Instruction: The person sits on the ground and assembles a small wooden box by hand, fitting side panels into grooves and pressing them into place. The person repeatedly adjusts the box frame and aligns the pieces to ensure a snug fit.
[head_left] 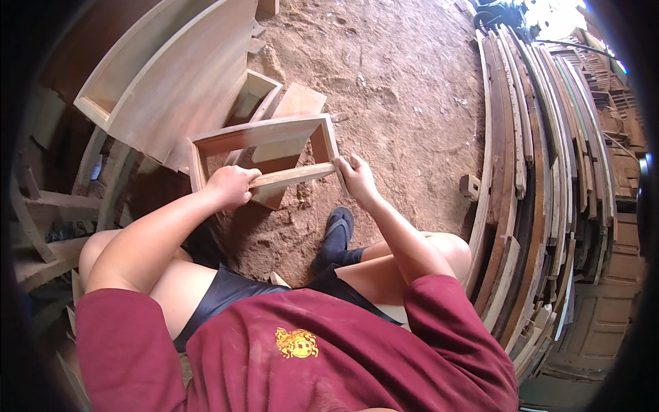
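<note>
A rectangular wooden frame, like a drawer box without a bottom, is held tilted in front of my knees. The ground and a board show through its opening. My left hand is closed round the near side, left of its middle. At the near right corner, my right hand grips the frame with its fingers bent over the edge. Just beyond and partly under the frame lies a flat wooden board. A smaller box-like wooden piece leans beside that board, partly hidden.
Large pale wooden panels with raised edges stand at the far left. Long stacked planks line the right side, with a small wood block next to them. Rough earthen ground spreads ahead; my sandalled foot rests on it.
</note>
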Available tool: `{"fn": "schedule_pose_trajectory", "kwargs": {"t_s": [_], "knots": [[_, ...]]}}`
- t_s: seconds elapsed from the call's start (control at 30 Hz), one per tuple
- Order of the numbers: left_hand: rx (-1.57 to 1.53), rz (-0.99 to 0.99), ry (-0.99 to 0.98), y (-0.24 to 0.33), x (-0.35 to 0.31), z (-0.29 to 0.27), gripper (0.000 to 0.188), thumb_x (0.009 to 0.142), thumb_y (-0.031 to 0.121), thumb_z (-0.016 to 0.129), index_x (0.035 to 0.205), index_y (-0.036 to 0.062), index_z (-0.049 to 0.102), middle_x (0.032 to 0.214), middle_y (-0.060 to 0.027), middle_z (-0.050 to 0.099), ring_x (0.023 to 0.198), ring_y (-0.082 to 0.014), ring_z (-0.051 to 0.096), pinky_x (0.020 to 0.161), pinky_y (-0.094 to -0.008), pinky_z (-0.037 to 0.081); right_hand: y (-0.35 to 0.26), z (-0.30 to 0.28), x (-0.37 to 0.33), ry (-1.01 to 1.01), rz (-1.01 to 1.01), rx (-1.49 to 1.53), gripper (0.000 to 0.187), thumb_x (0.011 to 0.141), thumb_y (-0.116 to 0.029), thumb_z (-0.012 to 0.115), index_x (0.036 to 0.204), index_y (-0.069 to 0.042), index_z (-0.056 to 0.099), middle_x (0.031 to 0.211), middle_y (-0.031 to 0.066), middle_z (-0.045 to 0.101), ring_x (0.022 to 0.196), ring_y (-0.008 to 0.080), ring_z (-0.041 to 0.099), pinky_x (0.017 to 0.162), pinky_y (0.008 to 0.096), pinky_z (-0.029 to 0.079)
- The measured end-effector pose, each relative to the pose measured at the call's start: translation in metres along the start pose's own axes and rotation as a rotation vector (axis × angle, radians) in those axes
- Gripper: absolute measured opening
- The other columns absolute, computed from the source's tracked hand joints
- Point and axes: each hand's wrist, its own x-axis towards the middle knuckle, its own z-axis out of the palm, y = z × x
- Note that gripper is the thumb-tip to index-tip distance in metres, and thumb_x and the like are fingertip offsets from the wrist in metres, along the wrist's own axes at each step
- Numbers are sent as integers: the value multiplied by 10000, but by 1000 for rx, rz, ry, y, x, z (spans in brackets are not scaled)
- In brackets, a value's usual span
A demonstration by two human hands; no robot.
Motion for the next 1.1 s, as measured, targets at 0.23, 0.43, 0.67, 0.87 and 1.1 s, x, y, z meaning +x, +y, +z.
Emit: {"fn": "schedule_pose_trajectory", "kwargs": {"t_s": [0.23,0.43,0.67,0.87,1.1], "knots": [[-23,-3,-2,4,-2,0,406,772,161,627,1176,128,643,970,-182,716,935,-360,693,840,-479,551,-10,3,13,58,-63,-32,365,957,-331,665,847,5,578,695,85,587,675,138,510,648,353,452],[-16,-5,1,3,-3,-4,366,766,158,627,1128,104,639,951,-187,713,933,-362,693,835,-481,552,3,-1,-5,27,-79,-53,321,984,-307,647,838,-25,598,672,-14,527,642,71,436,566,291,384],[8,5,-38,14,-5,-12,365,770,158,633,1128,88,631,960,-195,711,939,-363,694,835,-477,555,-25,0,18,166,-145,-183,392,961,-339,672,786,-16,534,583,29,477,573,107,391,526,337,366],[0,-18,-13,5,-13,-7,379,782,189,649,1151,104,636,995,-178,721,957,-338,699,858,-460,552,-22,17,22,140,-112,-148,416,968,-398,637,819,-17,564,678,87,554,664,160,495,642,368,431],[54,25,-12,1,-10,-3,427,789,223,633,1194,89,632,1005,-188,727,964,-332,706,870,-454,551,-49,32,85,236,-158,-328,495,954,-535,565,960,-46,643,922,216,686,899,378,649,822,454,470]]}}
